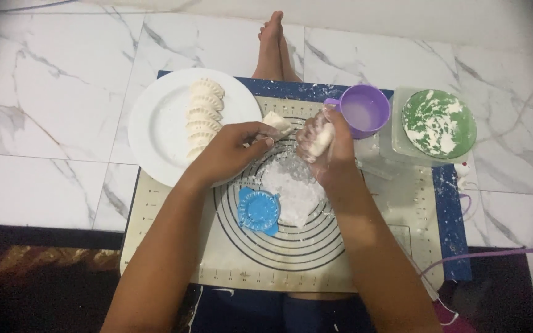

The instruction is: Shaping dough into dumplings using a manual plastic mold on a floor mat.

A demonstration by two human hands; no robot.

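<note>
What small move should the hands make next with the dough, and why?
Probably the right hand should lay its dough piece on the blue dumpling press. The press lies empty on the floured mat, while finished dumplings already line the white plate. The left hand holds another dough bit.

No packages, labels, signs or screens are showing in this view. The nearest thing to a printed surface is the cream pastry mat (174,259), which is lying on the floor with dark concentric circles and ruler markings along its edges, over a blue border.
</note>
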